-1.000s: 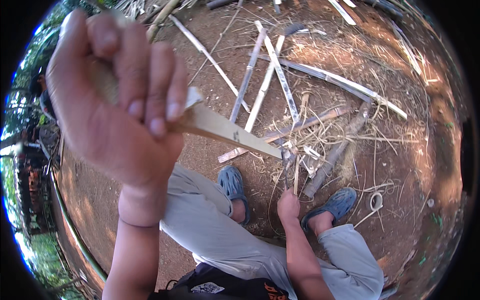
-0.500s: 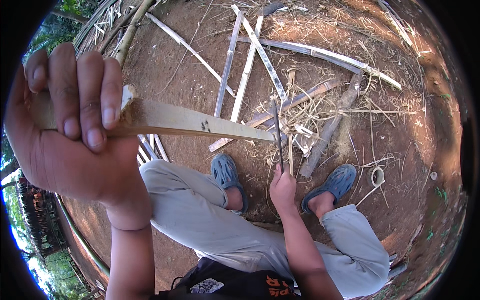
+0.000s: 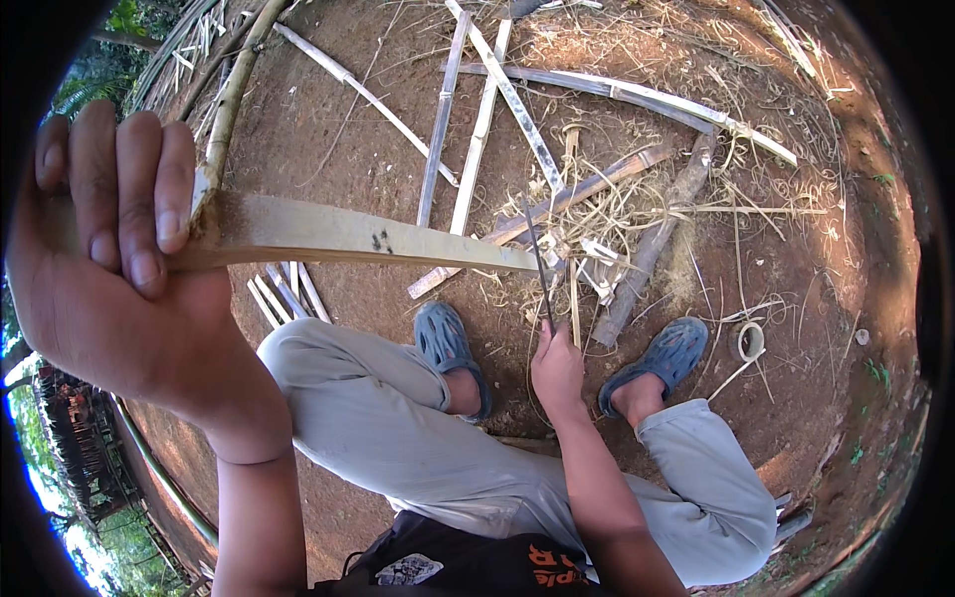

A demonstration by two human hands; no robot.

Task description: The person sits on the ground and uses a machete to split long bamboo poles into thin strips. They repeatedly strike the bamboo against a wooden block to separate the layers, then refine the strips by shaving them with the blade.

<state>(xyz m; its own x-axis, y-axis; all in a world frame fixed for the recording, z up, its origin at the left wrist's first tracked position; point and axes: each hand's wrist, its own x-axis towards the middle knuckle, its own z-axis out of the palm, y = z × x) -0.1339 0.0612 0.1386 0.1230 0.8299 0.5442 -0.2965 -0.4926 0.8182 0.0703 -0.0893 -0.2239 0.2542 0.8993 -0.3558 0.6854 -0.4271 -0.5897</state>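
My left hand (image 3: 129,239) is raised at the left with its fingers wrapped round one end of a split bamboo strip (image 3: 338,234). The strip is pale on its wide face, with a dark mark near its middle and a rough brown node by my fingers. Its far end reaches rightward to a thin dark-bladed knife (image 3: 538,261), which crosses it there. My right hand (image 3: 558,371) is closed round the lower part of the knife, whose handle is hidden in my fingers. The blade points up and away from me.
Several split bamboo pieces (image 3: 479,134) lie on the brown soil ahead. Curled shavings (image 3: 637,224) are heaped round a log (image 3: 657,244) between my feet and beyond. A short bamboo ring (image 3: 746,341) lies right of my right clog (image 3: 659,366). A pole (image 3: 234,99) runs along the far left.
My left hand has moved left and slightly down with the bamboo strip. The knife and my right hand have shifted slightly left, with the blade still at the strip's far end.
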